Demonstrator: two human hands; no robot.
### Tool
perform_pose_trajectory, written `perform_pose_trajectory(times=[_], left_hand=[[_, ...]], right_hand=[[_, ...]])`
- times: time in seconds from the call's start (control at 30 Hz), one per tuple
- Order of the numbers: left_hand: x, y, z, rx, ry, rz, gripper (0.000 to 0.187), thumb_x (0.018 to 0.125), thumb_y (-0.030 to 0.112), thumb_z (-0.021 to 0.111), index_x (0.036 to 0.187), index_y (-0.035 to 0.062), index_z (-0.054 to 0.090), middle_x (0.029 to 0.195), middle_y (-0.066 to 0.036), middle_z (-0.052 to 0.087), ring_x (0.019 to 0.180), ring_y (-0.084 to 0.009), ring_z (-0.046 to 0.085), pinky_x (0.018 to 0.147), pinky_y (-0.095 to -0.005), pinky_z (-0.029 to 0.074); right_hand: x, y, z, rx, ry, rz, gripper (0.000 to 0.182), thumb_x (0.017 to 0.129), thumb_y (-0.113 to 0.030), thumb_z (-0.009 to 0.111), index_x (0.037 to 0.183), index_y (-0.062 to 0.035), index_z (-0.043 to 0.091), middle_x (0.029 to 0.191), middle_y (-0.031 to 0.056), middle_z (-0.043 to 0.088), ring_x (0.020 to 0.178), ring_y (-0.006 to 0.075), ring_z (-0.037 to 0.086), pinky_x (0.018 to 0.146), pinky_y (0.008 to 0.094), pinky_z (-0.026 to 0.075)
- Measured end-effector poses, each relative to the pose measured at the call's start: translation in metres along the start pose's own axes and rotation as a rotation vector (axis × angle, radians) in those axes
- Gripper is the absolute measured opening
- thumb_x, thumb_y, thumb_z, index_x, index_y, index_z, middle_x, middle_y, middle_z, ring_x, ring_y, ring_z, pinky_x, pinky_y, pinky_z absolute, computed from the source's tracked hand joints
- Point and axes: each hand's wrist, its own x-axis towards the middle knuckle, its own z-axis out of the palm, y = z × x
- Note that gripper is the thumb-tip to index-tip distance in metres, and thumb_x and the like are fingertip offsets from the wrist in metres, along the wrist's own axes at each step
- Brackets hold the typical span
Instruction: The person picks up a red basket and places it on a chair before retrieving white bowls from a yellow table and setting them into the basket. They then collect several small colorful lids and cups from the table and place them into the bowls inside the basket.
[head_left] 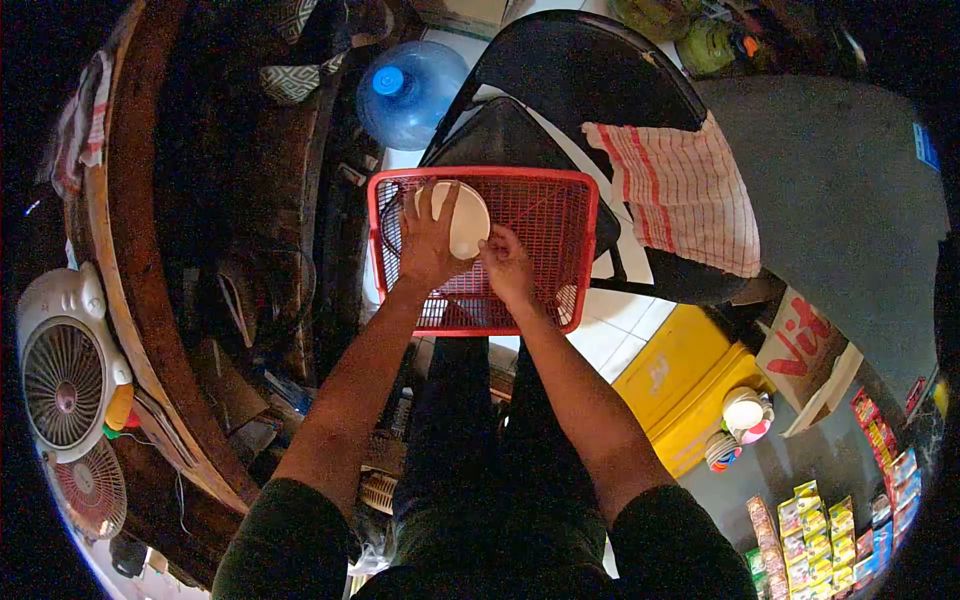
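Observation:
A round cream-white bowl (466,222) is inside a red plastic basket (480,174), over its left half. My left hand (430,245) grips the bowl from its left side, with fingers spread across its surface. At the bowl's lower right edge, my right hand (510,268) has its fingers curled and pinched against the rim. The basket's mesh wall and floor show to the right of both hands.
A black folding chair (590,60) with a striped cloth (680,185) stands behind the basket. A blue water jug (412,95) is at the back left. Yellow crate (665,375), cardboard box (800,350) and hanging sachets (815,540) lie right; a fan (65,375) stands left.

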Motion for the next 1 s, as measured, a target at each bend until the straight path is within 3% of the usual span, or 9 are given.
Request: perform_pose_trajectory(times=[0.2,0.27,0.37,0.53,0.6,1.0], left_hand=[[0.001,0.002,-0.001,-0.002,-0.063,-0.025,0.123,0.047,0.033,0.088,0.149,0.0214,0.019,0.148,-0.016,0.022,0.132,-0.0496,0.022,0.104,-0.0643,0.027],[0.001,0.007,-0.005,0.125,-0.086,-0.05,0.121,0.049,0.042,0.087,0.148,0.0154,0.022,0.146,-0.021,0.025,0.132,-0.0462,0.026,0.107,-0.0604,0.024],[-0.001,0.008,-0.007,0.115,-0.063,-0.064,0.122,0.05,0.043,0.087,0.149,0.0166,0.021,0.146,-0.021,0.025,0.132,-0.0462,0.026,0.107,-0.0606,0.023],[-0.002,0.004,0.0,0.047,-0.03,-0.051,0.122,0.051,0.041,0.087,0.149,0.0193,0.02,0.148,-0.019,0.022,0.133,-0.0493,0.022,0.106,-0.0634,0.024],[-0.001,0.003,0.002,0.022,-0.038,-0.047,0.121,0.051,0.039,0.087,0.15,0.0209,0.019,0.149,-0.017,0.02,0.134,-0.0519,0.019,0.104,-0.066,0.025],[0.001,0.001,0.008,0.047,-0.049,-0.069,0.123,0.049,0.037,0.088,0.149,0.0211,0.02,0.148,-0.016,0.022,0.133,-0.0502,0.021,0.105,-0.0644,0.025]], right_hand=[[-0.002,-0.003,0.0,0.005,-0.021,0.046,0.041,0.088,-0.021,0.066,0.122,-0.0042,0.053,0.101,0.0102,0.065,0.084,0.0175,0.065,0.077,0.0303,0.051],[0.0,0.0,0.002,-0.002,-0.02,0.051,0.04,0.088,-0.019,0.066,0.123,-0.004,0.052,0.102,0.0104,0.065,0.085,0.0174,0.065,0.077,0.03,0.051],[0.002,0.011,0.006,0.037,-0.026,0.029,0.039,0.088,-0.016,0.065,0.123,-0.0037,0.052,0.102,0.0108,0.064,0.085,0.0174,0.065,0.076,0.0295,0.051],[-0.003,0.0,0.006,0.025,-0.011,-0.011,0.038,0.087,-0.015,0.066,0.121,-0.0039,0.052,0.102,0.011,0.063,0.084,0.018,0.065,0.075,0.0298,0.051],[-0.004,-0.006,0.005,0.014,0.003,0.048,0.042,0.085,-0.015,0.068,0.122,-0.0042,0.05,0.107,0.0135,0.064,0.088,0.0223,0.065,0.078,0.0365,0.053],[-0.001,0.005,0.005,-0.016,-0.008,0.018,0.037,0.088,-0.017,0.065,0.12,-0.0037,0.051,0.101,0.0129,0.064,0.083,0.0199,0.065,0.074,0.0322,0.052]])
